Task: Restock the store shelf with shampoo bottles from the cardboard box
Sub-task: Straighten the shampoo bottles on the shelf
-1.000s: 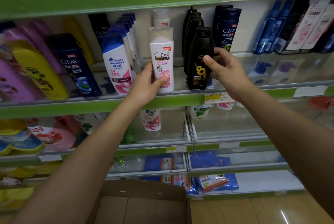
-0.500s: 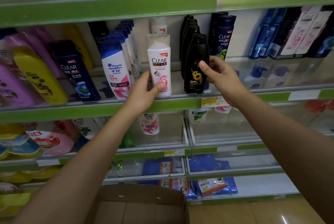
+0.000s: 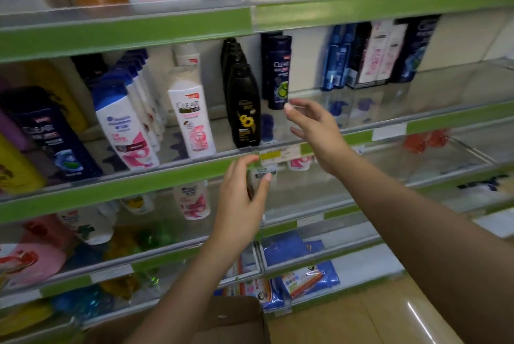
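— Two hands, both empty?
— Yes. The cardboard box (image 3: 230, 318) sat lowest, its inside hidden. Above it the left hand (image 3: 241, 204) and right hand (image 3: 314, 128) hung open, fingers spread, before the shelf (image 3: 125, 185).
— And the bottles?
— The white shampoo bottle (image 3: 192, 118) and black shampoo bottle (image 3: 244, 107) stood upright at the front. Bare shelf remained to the right, so probably more to stock.

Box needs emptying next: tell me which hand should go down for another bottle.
Left, probably. The left hand is empty, already below the shelf edge and nearer the cardboard box. The right hand, also empty, is higher, beside the black sunflower bottle.
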`<state>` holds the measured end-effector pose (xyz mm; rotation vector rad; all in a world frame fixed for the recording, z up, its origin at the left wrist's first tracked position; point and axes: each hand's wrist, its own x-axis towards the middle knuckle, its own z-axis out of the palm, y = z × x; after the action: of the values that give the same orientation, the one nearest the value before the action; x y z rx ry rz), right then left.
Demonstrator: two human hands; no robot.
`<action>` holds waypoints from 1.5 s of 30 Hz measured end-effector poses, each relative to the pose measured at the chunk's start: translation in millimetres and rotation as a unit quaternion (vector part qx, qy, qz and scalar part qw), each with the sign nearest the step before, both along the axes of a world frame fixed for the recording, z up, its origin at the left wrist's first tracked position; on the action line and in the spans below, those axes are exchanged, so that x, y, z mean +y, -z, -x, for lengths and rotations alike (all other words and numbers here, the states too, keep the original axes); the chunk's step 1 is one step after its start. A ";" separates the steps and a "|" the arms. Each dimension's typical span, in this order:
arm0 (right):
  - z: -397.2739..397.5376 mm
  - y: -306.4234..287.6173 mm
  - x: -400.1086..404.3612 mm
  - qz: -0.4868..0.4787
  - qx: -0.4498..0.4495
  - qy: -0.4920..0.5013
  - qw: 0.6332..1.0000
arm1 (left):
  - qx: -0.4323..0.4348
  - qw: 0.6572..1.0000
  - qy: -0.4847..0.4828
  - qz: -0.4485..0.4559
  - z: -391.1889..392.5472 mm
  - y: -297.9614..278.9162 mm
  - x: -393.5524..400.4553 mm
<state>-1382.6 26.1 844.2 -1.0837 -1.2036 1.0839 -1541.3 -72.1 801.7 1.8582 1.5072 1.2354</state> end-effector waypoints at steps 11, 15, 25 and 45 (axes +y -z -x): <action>-52.8 -14.5 74.1 -0.005 -0.004 -0.007 1.000 | -0.009 0.998 0.047 -0.033 -94.2 -21.9 89.8; -65.7 -24.7 122.6 -0.012 -0.012 -0.023 1.000 | -0.033 0.998 -0.044 -0.028 -118.8 -24.2 149.2; -55.5 -40.9 198.6 -0.069 -0.008 -0.125 0.990 | -0.159 0.971 -0.158 0.084 -106.0 -24.5 257.0; -60.9 -33.8 159.4 -0.098 -0.037 -0.173 0.979 | -0.085 0.983 -0.145 0.079 -109.4 -26.0 215.8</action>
<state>-1321.7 185.5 878.0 -0.7855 -1.5637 1.1641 -1431.9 143.7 827.8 1.4303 1.7668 1.3208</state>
